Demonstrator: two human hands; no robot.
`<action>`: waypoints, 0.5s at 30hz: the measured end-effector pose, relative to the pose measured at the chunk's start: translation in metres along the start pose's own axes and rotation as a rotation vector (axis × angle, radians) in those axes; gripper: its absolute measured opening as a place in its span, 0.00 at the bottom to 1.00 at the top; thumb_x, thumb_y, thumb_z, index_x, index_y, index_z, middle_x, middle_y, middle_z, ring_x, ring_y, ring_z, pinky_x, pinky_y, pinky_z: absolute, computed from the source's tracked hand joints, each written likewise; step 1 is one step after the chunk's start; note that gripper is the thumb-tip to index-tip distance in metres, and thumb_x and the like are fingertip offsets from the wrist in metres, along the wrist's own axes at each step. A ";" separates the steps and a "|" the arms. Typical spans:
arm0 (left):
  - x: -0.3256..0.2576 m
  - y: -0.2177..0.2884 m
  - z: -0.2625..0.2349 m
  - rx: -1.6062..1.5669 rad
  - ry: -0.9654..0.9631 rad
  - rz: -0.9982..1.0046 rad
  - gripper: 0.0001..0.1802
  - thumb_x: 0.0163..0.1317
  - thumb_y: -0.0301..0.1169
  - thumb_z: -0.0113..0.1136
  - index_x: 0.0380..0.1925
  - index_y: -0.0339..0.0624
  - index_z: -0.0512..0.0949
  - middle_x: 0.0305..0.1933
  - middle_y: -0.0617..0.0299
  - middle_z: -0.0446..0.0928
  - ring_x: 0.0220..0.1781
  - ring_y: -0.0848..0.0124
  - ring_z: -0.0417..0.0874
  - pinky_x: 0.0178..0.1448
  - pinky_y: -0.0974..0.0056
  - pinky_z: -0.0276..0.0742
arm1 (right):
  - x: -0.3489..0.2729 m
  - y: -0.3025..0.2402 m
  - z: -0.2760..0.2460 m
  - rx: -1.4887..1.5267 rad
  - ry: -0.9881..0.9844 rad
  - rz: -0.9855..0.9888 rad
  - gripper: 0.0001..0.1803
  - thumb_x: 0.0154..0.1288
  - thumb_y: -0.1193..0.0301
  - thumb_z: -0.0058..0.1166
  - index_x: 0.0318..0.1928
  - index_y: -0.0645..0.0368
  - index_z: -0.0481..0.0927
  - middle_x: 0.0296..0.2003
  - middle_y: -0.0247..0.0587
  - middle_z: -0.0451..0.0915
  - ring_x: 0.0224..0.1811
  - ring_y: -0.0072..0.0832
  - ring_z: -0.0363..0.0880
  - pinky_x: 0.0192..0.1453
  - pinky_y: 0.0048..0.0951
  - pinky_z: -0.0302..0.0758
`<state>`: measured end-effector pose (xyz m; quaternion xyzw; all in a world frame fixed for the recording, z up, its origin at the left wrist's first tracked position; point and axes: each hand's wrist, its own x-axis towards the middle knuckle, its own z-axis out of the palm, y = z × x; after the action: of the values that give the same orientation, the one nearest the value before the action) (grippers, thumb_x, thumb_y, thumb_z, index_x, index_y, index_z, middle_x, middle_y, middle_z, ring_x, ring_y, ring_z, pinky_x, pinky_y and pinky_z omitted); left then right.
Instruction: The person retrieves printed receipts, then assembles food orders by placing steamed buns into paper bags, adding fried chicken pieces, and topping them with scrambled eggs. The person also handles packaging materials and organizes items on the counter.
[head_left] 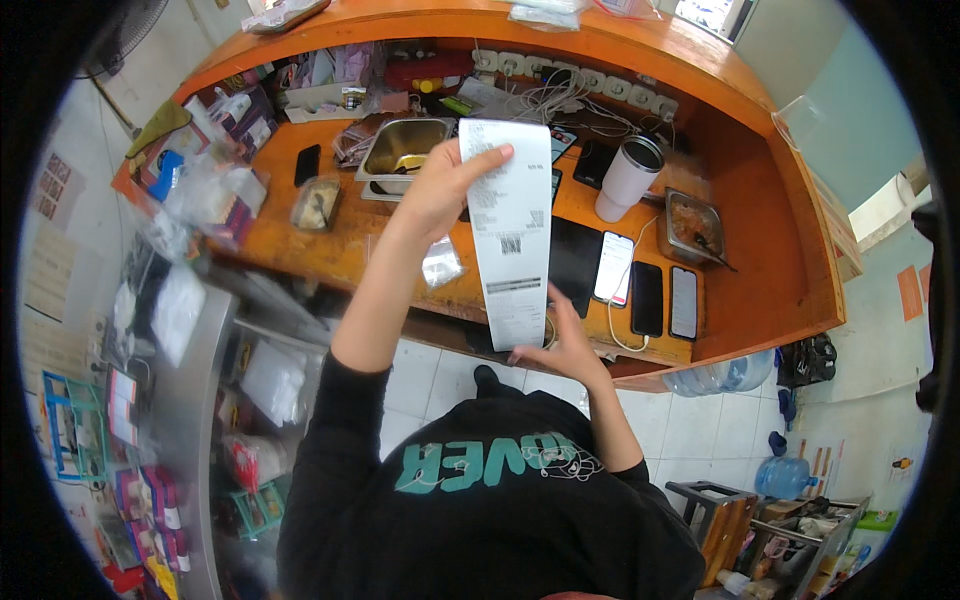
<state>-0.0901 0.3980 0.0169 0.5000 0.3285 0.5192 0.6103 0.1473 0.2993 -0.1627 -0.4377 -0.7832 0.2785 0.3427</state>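
Observation:
A long white printed receipt (508, 215) hangs upright in front of me, above the near edge of the counter. My left hand (445, 185) grips its upper left edge, the thumb lying across the printed face and the other fingers mostly behind the paper. At the receipt's lower right corner is my right hand (570, 345). Its thumb and index finger are spread apart, with the thumb close to the bottom edge; whether it touches the paper I cannot tell. Behind the receipt, a black flat panel (575, 265) on the counter is partly hidden.
On the orange wooden counter (270, 200) stand a steel pan (405, 150), a lidded plastic box (316, 204), a pale tumbler (630, 180) and a steel food container (690, 225). Several phones, including a lit one (613, 268), lie to the right; a white cable (612, 325) trails there.

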 end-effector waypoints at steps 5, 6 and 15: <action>-0.023 -0.001 0.011 -0.003 -0.053 0.029 0.15 0.65 0.33 0.64 0.48 0.37 0.80 0.43 0.60 0.84 0.42 0.74 0.85 0.48 0.66 0.81 | 0.024 -0.033 0.019 0.461 0.137 0.228 0.33 0.54 0.65 0.71 0.58 0.64 0.75 0.48 0.52 0.81 0.50 0.41 0.81 0.57 0.38 0.74; -0.026 0.002 0.010 -0.011 -0.046 0.050 0.14 0.65 0.33 0.64 0.48 0.37 0.80 0.43 0.60 0.84 0.42 0.73 0.85 0.48 0.65 0.81 | 0.023 -0.032 0.022 0.517 0.057 0.273 0.28 0.55 0.66 0.70 0.54 0.66 0.79 0.44 0.49 0.84 0.47 0.38 0.82 0.54 0.38 0.76; -0.027 0.076 -0.040 0.042 0.156 0.277 0.12 0.64 0.34 0.65 0.43 0.37 0.83 0.41 0.58 0.85 0.43 0.72 0.86 0.48 0.66 0.80 | -0.008 0.015 0.007 -0.242 -0.661 0.327 0.38 0.41 0.57 0.76 0.54 0.61 0.81 0.43 0.53 0.84 0.48 0.41 0.83 0.53 0.37 0.77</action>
<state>-0.1562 0.3800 0.0749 0.5111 0.3137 0.6288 0.4950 0.1526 0.2980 -0.1806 -0.4808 -0.7984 0.3611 -0.0311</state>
